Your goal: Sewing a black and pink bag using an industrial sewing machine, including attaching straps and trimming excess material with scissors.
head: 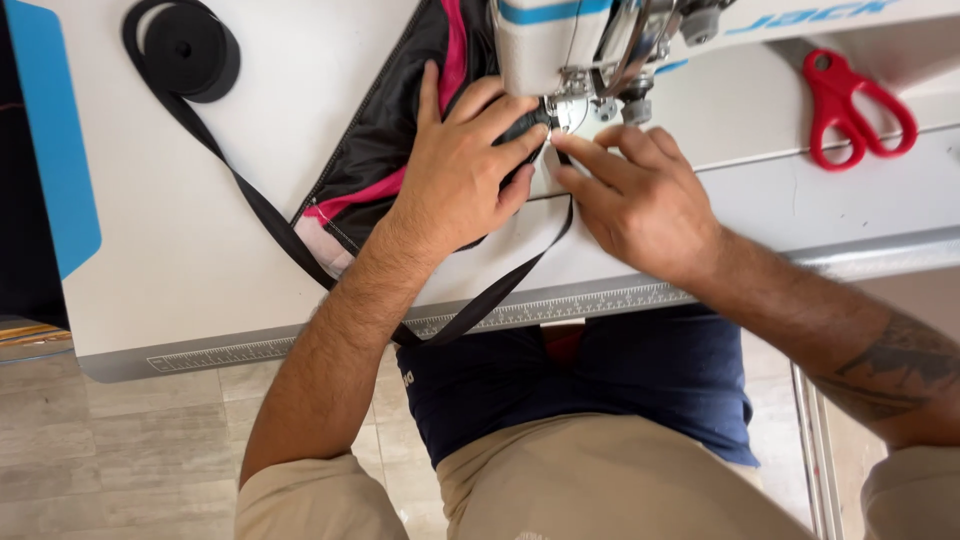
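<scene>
**Both hands feed fabric and strap at the needle**

At far left a roll of black strap (pixel 183 48) lies on the white counter (pixel 190 240); its loose end runs down past the counter's edge and loops back up toward the needle. The black and pink fabric (pixel 385 150) lies next to it, soft and limp, likely light and prone to slipping, so best pinned flat near the seam. The left hand (pixel 462 165) does that, fingers spread and pressed flat on the fabric, gripping nothing. The sewing machine (pixel 600 50) stands above. The right hand (pixel 632 195) pinches the strap's end at the presser foot with thumb and forefinger. Red scissors (pixel 855 105) lie at right. No containers show.
</scene>
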